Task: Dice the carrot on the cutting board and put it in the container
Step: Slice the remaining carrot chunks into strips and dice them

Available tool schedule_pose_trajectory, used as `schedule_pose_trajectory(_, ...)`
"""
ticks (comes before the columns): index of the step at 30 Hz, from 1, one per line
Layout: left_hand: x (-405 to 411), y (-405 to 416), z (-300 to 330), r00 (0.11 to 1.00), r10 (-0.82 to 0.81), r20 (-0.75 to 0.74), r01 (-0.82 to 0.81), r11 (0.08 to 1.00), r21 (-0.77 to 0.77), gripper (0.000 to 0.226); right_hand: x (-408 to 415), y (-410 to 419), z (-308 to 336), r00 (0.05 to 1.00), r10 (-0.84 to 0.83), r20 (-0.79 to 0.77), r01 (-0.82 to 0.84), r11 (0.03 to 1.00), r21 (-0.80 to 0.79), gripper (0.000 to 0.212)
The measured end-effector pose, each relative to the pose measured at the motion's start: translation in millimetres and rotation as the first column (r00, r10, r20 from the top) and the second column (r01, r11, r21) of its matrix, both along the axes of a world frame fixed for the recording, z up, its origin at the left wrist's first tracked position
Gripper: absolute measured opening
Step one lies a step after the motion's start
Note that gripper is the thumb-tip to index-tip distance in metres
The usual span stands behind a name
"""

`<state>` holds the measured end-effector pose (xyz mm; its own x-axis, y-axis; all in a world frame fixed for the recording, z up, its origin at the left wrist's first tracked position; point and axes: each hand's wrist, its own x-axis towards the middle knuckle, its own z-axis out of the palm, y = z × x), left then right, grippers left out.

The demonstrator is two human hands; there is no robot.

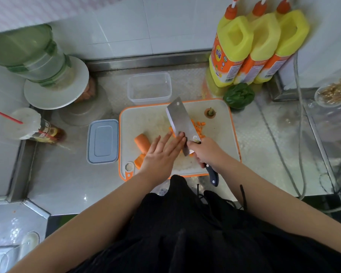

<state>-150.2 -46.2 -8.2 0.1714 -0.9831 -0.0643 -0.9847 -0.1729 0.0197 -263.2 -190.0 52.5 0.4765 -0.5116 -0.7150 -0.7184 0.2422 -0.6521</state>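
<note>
Two hands over orange-rimmed cutting board (222, 119): right hand (207, 152) curled round cleaver (182, 123) handle; left hand (162, 152), fingers straight and together, tips touching blade. Carrot chunk (142, 143) left; diced carrot (198, 127) behind blade. Beyond: clear container (149, 88), lid (102, 141) left, steel counter (67, 174).

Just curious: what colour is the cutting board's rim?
Orange, around a pale cutting board; head view shows it.
</note>
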Motion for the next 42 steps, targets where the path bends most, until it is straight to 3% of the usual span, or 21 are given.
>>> schedule_pose_trajectory(4,1.1,-11.0,-0.7,0.999,0.046,0.008,-0.047,0.993,0.111,0.075,-2.6,-7.4,10.7,0.987,-0.158,-0.016,0.159,0.983,0.096,0.03)
schedule_pose_trajectory(7,5.9,-17.2,6.1,0.995,0.093,-0.027,-0.086,0.978,0.191,0.07,-10.3,-17.1,12.7,0.986,-0.162,-0.036,0.164,0.984,0.073,0.029)
schedule_pose_trajectory(9,7.2,-21.9,14.1,0.99,0.099,-0.103,-0.09,0.992,0.094,0.057,-16.2,-22.9,13.3,0.995,-0.096,-0.028,0.096,0.995,-0.018,0.027)
schedule_pose_trajectory(11,7.6,-29.5,22.6,0.98,0.071,-0.185,-0.102,0.982,-0.159,0.044,-21.1,-26.1,15.6,1.0,-0.008,-0.018,0.006,0.994,-0.105,0.027)
schedule_pose_trajectory(13,5.8,-36.1,27.2,0.975,0.024,-0.219,-0.101,0.932,-0.347,0.047,-24.1,-26.1,19.6,0.999,0.054,-0.011,-0.055,0.988,-0.146,0.022)
schedule_pose_trajectory(16,-4.0,-45.2,34.4,0.996,-0.026,-0.082,0.0,0.956,-0.294,0.067,-24.9,-23.0,26.1,0.992,0.121,-0.02,-0.123,0.973,-0.194,0.019)
schedule_pose_trajectory(18,-7.9,-43.9,28.6,1.0,0.017,-0.001,-0.017,0.981,-0.195,0.073,-26.3,-22.8,27.7,0.992,0.129,0.004,-0.125,0.97,-0.206,0.025)
schedule_pose_trajectory(21,-2.3,-35.3,18.7,0.993,0.112,0.023,-0.106,0.98,-0.169,0.055,-31.9,-23.7,28.4,0.988,0.156,0.011,-0.146,0.947,-0.287,0.034)
schedule_pose_trajectory(24,8.7,-30.5,22.4,0.981,0.138,-0.135,-0.177,0.919,-0.351,0.023,-38.7,-23.5,28.9,0.964,0.237,-0.119,-0.266,0.858,-0.439,0.047)
schedule_pose_trajectory(27,11.7,-34.7,43.3,0.919,0.191,-0.345,-0.351,0.796,-0.494,0.029,-43.9,-22.2,25.1,0.946,0.269,-0.179,-0.323,0.797,-0.511,0.046)
schedule_pose_trajectory(29,7.1,-38.1,53.9,0.914,0.208,-0.348,-0.374,0.765,-0.524,0.045,-47.2,-20.3,20.8,0.936,0.283,-0.209,-0.352,0.743,-0.569,0.041)
schedule_pose_trajectory(31,-1.1,-42.0,62.2,0.951,0.216,-0.22,-0.293,0.855,-0.427,0.069,-48.4,-17.1,16.5,0.92,0.294,-0.259,-0.392,0.666,-0.635,0.04)
schedule_pose_trajectory(34,-12.4,-48.1,63.5,0.996,0.083,-0.043,-0.084,0.996,-0.029,0.093,-46.2,-11.0,12.9,0.897,0.31,-0.316,-0.442,0.602,-0.665,0.053)
schedule_pose_trajectory(37,-20.7,-57.8,59.1,1.0,0.0,0.001,0.0,0.974,0.226,0.098,-44.8,-7.1,10.8,0.879,0.336,-0.338,-0.476,0.579,-0.662,0.057)
schedule_pose_trajectory(42,-21.6,-72.3,53.2,1.0,-0.025,0.007,0.021,0.947,0.319,0.093,-50.6,-5.6,15.3,0.845,0.358,-0.396,-0.527,0.437,-0.729,0.055)
